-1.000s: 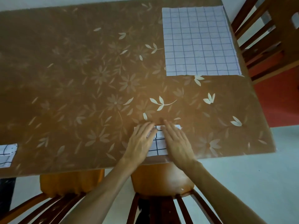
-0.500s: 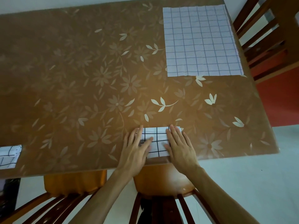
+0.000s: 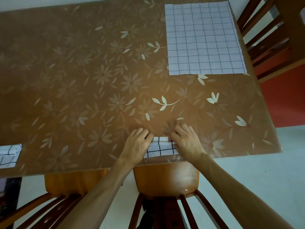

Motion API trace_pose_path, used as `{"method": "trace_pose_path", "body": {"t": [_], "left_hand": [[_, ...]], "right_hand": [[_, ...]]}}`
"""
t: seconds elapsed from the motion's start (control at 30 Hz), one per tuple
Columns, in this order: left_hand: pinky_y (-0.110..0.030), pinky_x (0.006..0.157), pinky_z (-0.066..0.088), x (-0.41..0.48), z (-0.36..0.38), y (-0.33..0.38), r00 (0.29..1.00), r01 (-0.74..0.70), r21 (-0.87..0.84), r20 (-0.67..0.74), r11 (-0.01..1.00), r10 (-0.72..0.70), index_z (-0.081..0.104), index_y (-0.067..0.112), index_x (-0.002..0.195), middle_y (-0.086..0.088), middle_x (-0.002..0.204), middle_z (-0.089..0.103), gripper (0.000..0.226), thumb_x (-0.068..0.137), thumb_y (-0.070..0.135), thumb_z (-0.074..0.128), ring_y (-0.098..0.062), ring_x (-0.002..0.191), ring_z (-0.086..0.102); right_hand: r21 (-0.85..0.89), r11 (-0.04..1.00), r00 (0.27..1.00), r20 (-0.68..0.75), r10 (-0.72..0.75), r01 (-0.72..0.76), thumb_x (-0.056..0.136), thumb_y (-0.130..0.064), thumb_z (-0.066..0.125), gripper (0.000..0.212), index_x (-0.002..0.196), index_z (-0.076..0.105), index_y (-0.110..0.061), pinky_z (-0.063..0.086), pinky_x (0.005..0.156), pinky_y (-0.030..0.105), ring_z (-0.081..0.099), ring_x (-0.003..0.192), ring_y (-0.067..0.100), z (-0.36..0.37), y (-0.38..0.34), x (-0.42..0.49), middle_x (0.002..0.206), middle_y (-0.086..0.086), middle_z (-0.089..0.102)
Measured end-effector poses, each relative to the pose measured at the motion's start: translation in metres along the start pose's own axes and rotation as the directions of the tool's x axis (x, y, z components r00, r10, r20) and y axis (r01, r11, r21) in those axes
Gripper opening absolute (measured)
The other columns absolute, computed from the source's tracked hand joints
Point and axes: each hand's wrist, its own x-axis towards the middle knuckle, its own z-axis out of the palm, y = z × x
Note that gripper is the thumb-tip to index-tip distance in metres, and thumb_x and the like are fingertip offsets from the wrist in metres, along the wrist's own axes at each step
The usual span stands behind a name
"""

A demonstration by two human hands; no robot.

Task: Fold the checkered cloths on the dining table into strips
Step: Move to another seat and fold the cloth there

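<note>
A small folded white cloth with dark checks [image 3: 160,148] lies at the near edge of the brown flowered dining table [image 3: 102,90]. My left hand [image 3: 137,144] covers its left end and my right hand [image 3: 186,141] its right end. On both hands the fingers curl over the cloth's far edge, which is turned up and over towards me. A large checkered cloth [image 3: 203,38] lies flat and unfolded at the far right corner. A second folded checkered cloth [image 3: 9,155] sits at the left edge of view, partly cut off.
Two wooden chairs [image 3: 166,179] are pushed in under the near edge below my arms. A third chair [image 3: 267,33] stands at the right end of the table. The floor to the right is red and pale.
My hands were lying flat on the folded cloth with straight fingers. Now the fingers have curled at its far edge and drawn it towards me, so the cloth looks narrower.
</note>
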Motion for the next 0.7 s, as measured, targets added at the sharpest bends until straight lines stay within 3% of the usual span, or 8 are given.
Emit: {"method": "trace_pose_path", "body": {"t": [0.1,0.2,0.3,0.37,0.47,0.6,0.7], "left_hand": [[-0.033,0.065,0.049,-0.007,0.006,0.001,0.999,-0.042,0.011,0.008,0.999,0.042,0.066,0.011,0.09,-0.004,0.083,0.058,0.042,0.055,-0.001,0.087,-0.024,0.076,0.055],[-0.036,0.068,0.052,-0.017,0.007,0.001,0.997,-0.076,-0.037,0.015,0.996,0.076,0.069,0.009,0.096,-0.007,0.091,0.061,0.028,0.07,0.011,0.078,-0.025,0.081,0.056],[-0.043,0.085,0.054,-0.031,0.009,0.001,0.996,-0.082,-0.05,0.013,0.995,0.083,0.071,0.005,0.108,-0.014,0.113,0.065,0.027,0.089,0.023,0.063,-0.03,0.102,0.06],[-0.047,0.098,0.053,-0.037,0.011,0.003,0.994,-0.105,0.003,0.029,0.995,0.105,0.071,0.003,0.116,-0.019,0.134,0.062,0.027,0.093,0.016,0.063,-0.034,0.12,0.06],[-0.045,0.105,0.051,-0.039,0.016,0.011,0.991,-0.112,0.038,0.079,0.993,0.109,0.069,0.002,0.122,-0.019,0.144,0.057,0.043,0.08,0.003,0.078,-0.033,0.13,0.058],[-0.044,0.109,0.048,-0.04,0.022,0.02,0.995,-0.053,-0.033,0.082,0.998,0.056,0.058,0.005,0.139,-0.014,0.148,0.054,0.062,0.081,0.003,0.078,-0.028,0.137,0.052],[-0.045,0.113,0.044,-0.041,0.03,0.019,0.994,-0.073,0.003,0.081,0.997,0.073,0.048,0.007,0.147,-0.013,0.154,0.048,0.054,0.094,0.004,0.057,-0.026,0.145,0.039]], "right_hand": [[0.03,1.0,0.995,0.095,-0.01,0.007,0.056,-0.007,0.089,0.033,0.079,0.066,-0.016,0.032,0.072,0.027,0.044,0.083,0.021,0.004,0.006,-0.011,0.081,0.003,0.063],[0.052,0.999,0.975,0.22,-0.026,0.015,0.061,-0.031,0.093,0.043,0.096,0.072,-0.016,0.037,0.08,0.029,0.056,0.099,0.024,0.0,0.012,-0.024,0.099,0.003,0.067],[-0.002,1.0,0.958,0.287,-0.011,0.012,0.071,-0.015,0.079,0.046,0.116,0.071,-0.012,0.045,0.097,0.035,0.061,0.117,0.028,-0.009,0.003,-0.04,0.12,0.009,0.068],[-0.049,0.998,0.944,0.326,0.051,-0.037,0.087,-0.026,0.064,0.049,0.132,0.06,-0.007,0.036,0.114,0.045,0.052,0.134,0.032,-0.01,-0.013,-0.049,0.141,0.016,0.057],[-0.097,0.993,0.898,0.428,0.103,-0.068,0.102,-0.043,0.038,0.066,0.153,0.027,-0.002,0.019,0.12,0.048,0.019,0.152,0.034,-0.003,-0.04,-0.053,0.162,0.02,0.021],[-0.094,0.995,0.845,0.53,0.075,-0.029,0.099,-0.062,0.023,0.082,0.155,0.023,-0.001,0.017,0.123,0.047,0.015,0.152,0.031,0.013,-0.055,-0.054,0.163,0.018,0.019],[-0.075,0.996,0.831,0.549,0.087,-0.054,0.098,-0.067,0.022,0.087,0.156,0.021,-0.002,0.019,0.122,0.048,0.013,0.153,0.03,0.019,-0.051,-0.055,0.165,0.016,0.015]]}}
